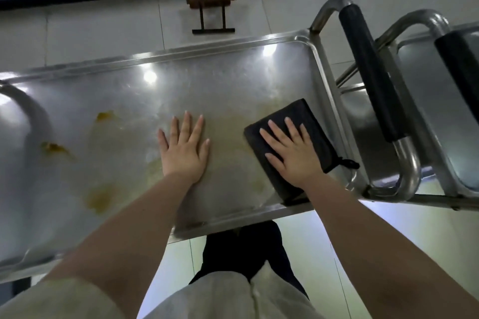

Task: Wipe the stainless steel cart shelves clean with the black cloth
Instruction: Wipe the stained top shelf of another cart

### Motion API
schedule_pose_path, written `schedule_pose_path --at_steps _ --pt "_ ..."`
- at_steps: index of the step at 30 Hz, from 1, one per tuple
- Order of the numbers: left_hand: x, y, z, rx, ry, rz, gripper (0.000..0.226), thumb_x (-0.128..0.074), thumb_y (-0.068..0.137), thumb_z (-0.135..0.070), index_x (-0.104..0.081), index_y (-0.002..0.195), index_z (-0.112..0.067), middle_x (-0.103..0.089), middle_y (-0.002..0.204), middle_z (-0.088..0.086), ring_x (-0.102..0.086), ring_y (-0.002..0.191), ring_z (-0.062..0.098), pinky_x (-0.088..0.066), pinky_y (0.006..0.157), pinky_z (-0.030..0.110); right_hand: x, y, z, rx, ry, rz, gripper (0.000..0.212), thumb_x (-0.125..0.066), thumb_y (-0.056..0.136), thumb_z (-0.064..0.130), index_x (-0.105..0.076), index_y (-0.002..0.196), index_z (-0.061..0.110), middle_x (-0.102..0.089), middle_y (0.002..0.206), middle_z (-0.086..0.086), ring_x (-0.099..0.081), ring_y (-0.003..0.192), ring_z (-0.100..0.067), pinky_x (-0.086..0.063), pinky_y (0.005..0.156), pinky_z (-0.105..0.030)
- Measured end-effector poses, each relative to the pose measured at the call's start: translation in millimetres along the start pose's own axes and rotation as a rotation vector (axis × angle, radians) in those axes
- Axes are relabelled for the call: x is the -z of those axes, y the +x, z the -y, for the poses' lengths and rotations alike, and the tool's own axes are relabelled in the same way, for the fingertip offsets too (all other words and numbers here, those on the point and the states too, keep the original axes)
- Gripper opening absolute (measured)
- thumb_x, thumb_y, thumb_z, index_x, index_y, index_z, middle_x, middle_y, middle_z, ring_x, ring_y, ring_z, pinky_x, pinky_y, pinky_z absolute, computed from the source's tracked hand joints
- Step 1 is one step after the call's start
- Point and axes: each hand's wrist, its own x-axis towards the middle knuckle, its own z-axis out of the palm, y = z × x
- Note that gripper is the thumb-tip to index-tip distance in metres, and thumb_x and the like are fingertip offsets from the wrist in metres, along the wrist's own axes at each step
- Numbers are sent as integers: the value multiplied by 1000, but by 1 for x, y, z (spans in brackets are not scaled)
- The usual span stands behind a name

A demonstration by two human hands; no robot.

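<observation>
R hand (pixel 293 153) pressing flat on cloth (pixel 300 114), fingers straight, not gripping. Cloth sitting at right end of top shelf (pixel 220 85), just beside handle (pixel 368 72). L hand (pixel 185 150) resting flat on bare steel, holding nothing. Yellow stains (pixel 55 147) lying leftward along shelf's long axis, beyond L hand; next wipe prob. heading left.

Cart shelf (pixel 220 90) left end cut by frame.

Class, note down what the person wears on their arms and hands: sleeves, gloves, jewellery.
The left hand and right hand are bare: no gloves, rings or watch. Both forearms are uncovered. A pale off-white sleeve covers the left upper arm; no sleeve shows on the right.
</observation>
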Motion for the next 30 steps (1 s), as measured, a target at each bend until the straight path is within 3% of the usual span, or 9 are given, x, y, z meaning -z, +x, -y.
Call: schedule_pose_path --at_steps 3,6,9,13,15,17,20,26,30 --pt "-3 2 1 -1 -12 -36 59 -22 99 -55 -3 153 -42 1 164 -5 3 150 25 8 118 52 -1 -8 -26 -102 -23 -8 57 -19 99 56 -13 153 41 -12 163 11 -4 151 -26 -4 120 -51" --pt "-6 2 0 -6 -29 -46 59 -23 99 -54 -5 154 -42 0 164 -5 2 150 26 9 118 53 1 -21 -59 -400 -27 22 60 -9 97 58 -1 154 42 -1 164 9 6 150 -25 1 119 -52" --pt "-7 1 -1 -9 -17 -56 59 -23 99 -53 -4 154 -41 -1 164 -4 1 150 28 8 117 54 -2 -22 -45 -539 -21 8 59 -16 99 54 -3 155 38 -1 164 7 5 150 -31 0 118 -57" --pt "-6 2 0 -16 -17 -53 58 -22 100 -50 -3 154 -40 0 164 -4 2 150 28 9 117 55 -12 -4 57 -271 35 -92 62 -37 96 53 -25 154 34 -20 162 5 -14 148 -37 -10 116 -62" --pt "-7 2 1 -20 -8 -46 58 -21 100 -46 -1 154 -40 1 164 -3 4 150 27 8 117 56 -20 1 110 -95 33 -110 63 -40 94 56 -29 152 34 -24 161 5 -17 148 -35 -12 114 -64" --pt "-8 1 2 -23 6 -36 57 -18 101 -43 3 154 -40 4 164 -3 7 150 26 8 117 56 -26 2 131 -45 36 -100 64 -38 94 60 -28 152 35 -23 161 7 -15 148 -32 -10 114 -64" --pt "-7 2 2 -18 -9 -41 57 -16 100 -47 2 153 -42 4 164 -5 7 150 25 10 117 54 -22 -2 100 -64 39 -112 64 -39 92 62 -28 151 39 -22 161 11 -16 149 -27 -11 116 -60" --pt "-10 4 -3 -1 13 -42 58 -10 98 -51 4 153 -41 5 164 -5 7 149 27 11 115 56 -5 -29 -32 -448 9 -20 68 -16 90 65 -9 154 42 -4 164 11 0 150 -29 -4 118 -58" --pt "-14 6 -10 6 31 -40 59 -2 96 -51 12 152 -39 10 163 -4 11 149 28 12 114 58 -5 -7 -22 -592 1 -22 65 -16 95 61 0 154 40 2 164 9 6 149 -32 -2 116 -62"
